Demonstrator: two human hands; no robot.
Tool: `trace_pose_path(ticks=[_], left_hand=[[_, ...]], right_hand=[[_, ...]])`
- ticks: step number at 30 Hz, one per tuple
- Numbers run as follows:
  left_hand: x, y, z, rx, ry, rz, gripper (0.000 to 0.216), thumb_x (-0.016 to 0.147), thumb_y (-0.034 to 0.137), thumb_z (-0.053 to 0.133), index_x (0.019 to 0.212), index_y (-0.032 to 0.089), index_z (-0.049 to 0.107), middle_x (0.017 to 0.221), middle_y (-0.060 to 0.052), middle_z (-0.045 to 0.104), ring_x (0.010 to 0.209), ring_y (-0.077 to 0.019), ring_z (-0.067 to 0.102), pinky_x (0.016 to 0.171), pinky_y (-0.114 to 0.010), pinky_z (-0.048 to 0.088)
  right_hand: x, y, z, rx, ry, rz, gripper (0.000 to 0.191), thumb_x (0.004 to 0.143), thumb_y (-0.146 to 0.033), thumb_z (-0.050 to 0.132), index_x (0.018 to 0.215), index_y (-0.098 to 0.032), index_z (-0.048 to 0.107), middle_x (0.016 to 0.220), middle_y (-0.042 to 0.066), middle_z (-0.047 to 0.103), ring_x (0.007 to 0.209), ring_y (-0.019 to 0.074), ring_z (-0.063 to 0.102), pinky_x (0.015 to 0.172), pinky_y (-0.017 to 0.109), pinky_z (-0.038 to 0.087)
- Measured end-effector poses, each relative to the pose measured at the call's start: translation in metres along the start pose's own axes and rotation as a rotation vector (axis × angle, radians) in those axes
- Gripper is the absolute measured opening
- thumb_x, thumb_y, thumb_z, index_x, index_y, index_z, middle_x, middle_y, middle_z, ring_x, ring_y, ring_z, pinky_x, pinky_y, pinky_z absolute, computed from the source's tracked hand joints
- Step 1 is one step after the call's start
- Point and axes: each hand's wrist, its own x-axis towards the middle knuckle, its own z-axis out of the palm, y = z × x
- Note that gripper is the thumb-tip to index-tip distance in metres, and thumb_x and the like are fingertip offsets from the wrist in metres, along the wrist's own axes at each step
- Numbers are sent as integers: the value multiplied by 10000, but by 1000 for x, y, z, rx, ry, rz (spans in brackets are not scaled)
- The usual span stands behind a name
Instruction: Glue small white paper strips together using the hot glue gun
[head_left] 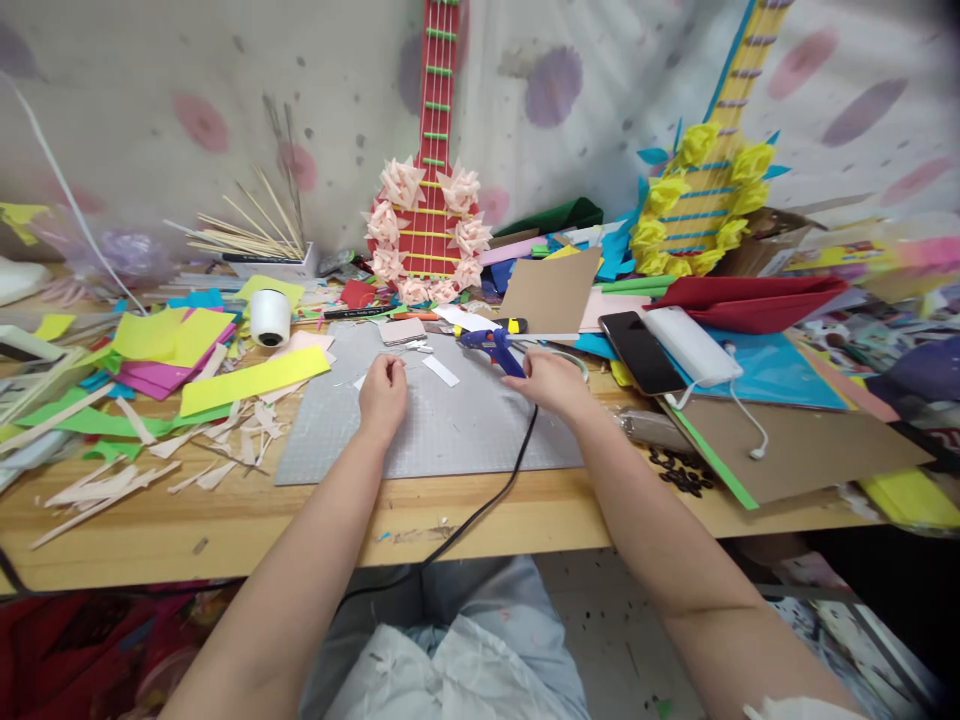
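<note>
My left hand (382, 395) rests on the grey cutting mat (450, 430) with its fingers curled in a pinch; whatever is between them is too small to name. My right hand (551, 380) is closed round the handle of a blue glue gun (491, 347), which lies on the mat with its nozzle pointing left. The gun's black cord (495, 495) runs back over the table's front edge. A small white paper strip (440, 371) lies on the mat between my two hands.
Coloured paper sheets (172, 345), paper scraps and a white tape roll (270, 317) crowd the left. A black phone (641, 352), white power bank (690, 345) and cardboard (795, 450) lie right. Two paper guitars, red (431, 200) and yellow (709, 190), lean on the back wall.
</note>
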Motion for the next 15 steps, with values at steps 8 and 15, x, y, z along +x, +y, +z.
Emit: trace_pose_path(ticks=[8, 15], left_hand=[[-7, 8, 1, 180, -68, 1, 216, 858, 290, 309, 925, 221, 503, 899, -54, 621, 808, -192, 564, 649, -272, 331], [-5, 5, 1, 106, -24, -12, 192, 857, 285, 307, 898, 222, 483, 849, -46, 602, 777, -186, 551, 652, -271, 328]], right_hand=[[-1, -59, 18, 86, -49, -369, 201, 747, -254, 529, 931, -178, 506, 939, 69, 620, 823, 178, 559, 659, 255, 372], [18, -84, 33, -55, -52, -407, 249, 744, -105, 446, 990, -134, 480, 954, 140, 614, 889, 243, 568, 715, 314, 402]])
